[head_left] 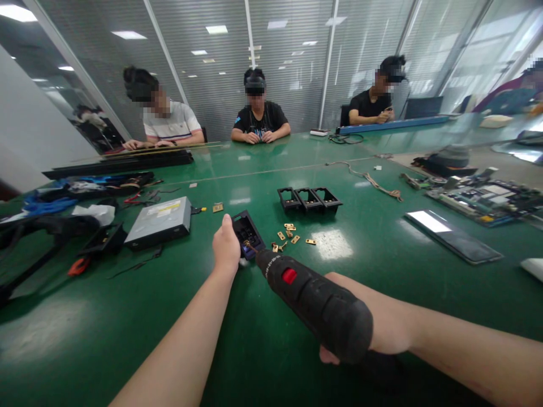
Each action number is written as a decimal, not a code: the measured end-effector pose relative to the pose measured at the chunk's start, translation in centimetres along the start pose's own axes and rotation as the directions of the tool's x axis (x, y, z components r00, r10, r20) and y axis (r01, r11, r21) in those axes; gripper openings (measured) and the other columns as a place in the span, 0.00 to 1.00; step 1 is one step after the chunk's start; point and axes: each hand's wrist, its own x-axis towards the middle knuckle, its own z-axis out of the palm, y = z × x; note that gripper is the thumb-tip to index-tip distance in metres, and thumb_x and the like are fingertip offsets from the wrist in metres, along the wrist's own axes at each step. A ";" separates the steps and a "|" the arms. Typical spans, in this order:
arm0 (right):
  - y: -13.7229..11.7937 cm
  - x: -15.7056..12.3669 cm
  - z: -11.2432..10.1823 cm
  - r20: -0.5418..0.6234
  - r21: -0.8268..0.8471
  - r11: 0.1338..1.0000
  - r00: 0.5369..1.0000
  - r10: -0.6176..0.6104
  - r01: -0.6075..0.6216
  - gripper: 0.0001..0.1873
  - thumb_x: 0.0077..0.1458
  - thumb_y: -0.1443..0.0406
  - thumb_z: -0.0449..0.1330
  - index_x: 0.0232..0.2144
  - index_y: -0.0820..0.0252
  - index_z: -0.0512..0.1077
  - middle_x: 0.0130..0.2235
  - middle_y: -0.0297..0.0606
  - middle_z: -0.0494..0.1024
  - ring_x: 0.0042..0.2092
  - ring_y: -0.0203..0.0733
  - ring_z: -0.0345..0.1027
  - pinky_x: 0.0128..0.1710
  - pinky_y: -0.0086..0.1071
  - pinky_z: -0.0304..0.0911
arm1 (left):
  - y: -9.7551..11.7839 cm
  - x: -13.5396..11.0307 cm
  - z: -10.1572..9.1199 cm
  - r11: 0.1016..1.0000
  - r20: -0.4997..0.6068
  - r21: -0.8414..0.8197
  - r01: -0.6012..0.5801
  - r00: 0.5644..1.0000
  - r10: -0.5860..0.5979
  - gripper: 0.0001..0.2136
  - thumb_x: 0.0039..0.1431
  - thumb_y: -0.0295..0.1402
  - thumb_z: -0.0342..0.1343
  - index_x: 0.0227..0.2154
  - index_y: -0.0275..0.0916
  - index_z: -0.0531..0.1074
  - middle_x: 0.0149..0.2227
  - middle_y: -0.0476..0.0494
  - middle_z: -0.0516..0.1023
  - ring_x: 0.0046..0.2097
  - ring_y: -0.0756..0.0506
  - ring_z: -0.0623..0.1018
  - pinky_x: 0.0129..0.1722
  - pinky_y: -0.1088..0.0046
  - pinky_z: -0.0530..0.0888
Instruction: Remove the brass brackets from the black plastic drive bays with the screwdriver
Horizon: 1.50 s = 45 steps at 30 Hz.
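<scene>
My right hand (360,299) is wrapped round a black cordless drill (318,299) with a red switch on top. The drill's bit points into a black plastic housing (250,226), close to a brass-coloured part inside it; whether they touch I cannot tell. Gripping the housing by its left side is my left hand (226,246), thumb on the edge and most fingers hidden. Several small brass plates (289,227) and screws lie on the green table just right of the housing. Behind them stand three joined black frames (309,199) with brass pieces inside.
At left are an optical disc drive (159,223), cables and black parts. A phone-like slab (453,234), a circuit board (477,195) and a cord (369,178) occupy the right of the green table (237,164). Several people sit across and at far right.
</scene>
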 end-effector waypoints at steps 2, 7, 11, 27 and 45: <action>0.0 0.0 0.0 0.011 0.006 1.000 1.000 -0.002 0.002 0.19 0.42 0.60 0.81 0.27 0.62 0.77 0.27 0.33 0.80 0.29 0.39 0.75 0.28 0.29 0.69 | -0.1 0.0 0.0 1.000 0.004 -0.008 0.004 1.000 -0.004 0.36 0.63 0.69 0.38 0.24 0.42 0.71 0.29 0.37 0.79 0.35 0.38 0.77 0.39 0.62 0.70; -0.2 0.2 0.0 -0.003 0.026 0.999 1.000 -0.023 0.023 0.18 0.40 0.61 0.82 0.25 0.63 0.77 0.27 0.34 0.81 0.29 0.39 0.76 0.28 0.28 0.70 | 0.0 -0.1 0.0 1.000 0.003 -0.025 0.001 1.000 -0.001 0.35 0.63 0.70 0.39 0.24 0.42 0.71 0.30 0.38 0.78 0.35 0.38 0.77 0.40 0.62 0.70; -0.2 0.3 0.0 -0.001 -0.001 1.000 1.000 -0.006 0.006 0.17 0.37 0.64 0.82 0.24 0.63 0.78 0.26 0.33 0.81 0.29 0.40 0.77 0.28 0.29 0.71 | 0.0 0.0 0.0 0.999 0.007 -0.050 0.001 1.000 0.000 0.35 0.63 0.70 0.40 0.25 0.42 0.71 0.31 0.38 0.79 0.36 0.38 0.77 0.39 0.63 0.70; 0.0 0.3 -0.3 -0.002 -0.061 0.998 1.000 -0.019 0.019 0.19 0.37 0.63 0.83 0.22 0.62 0.75 0.25 0.29 0.77 0.29 0.36 0.72 0.28 0.27 0.66 | -0.5 0.1 0.1 0.994 0.014 -0.107 -0.001 1.000 0.003 0.35 0.63 0.69 0.43 0.31 0.40 0.75 0.34 0.37 0.81 0.40 0.37 0.80 0.39 0.64 0.72; -0.3 0.3 -0.2 0.020 -0.053 0.998 0.999 -0.032 0.034 0.18 0.39 0.62 0.82 0.22 0.62 0.76 0.25 0.30 0.80 0.29 0.39 0.76 0.30 0.29 0.70 | 0.0 -0.2 0.0 0.994 0.016 -0.107 0.005 1.000 -0.004 0.34 0.62 0.69 0.42 0.28 0.41 0.72 0.32 0.39 0.80 0.37 0.38 0.78 0.38 0.64 0.71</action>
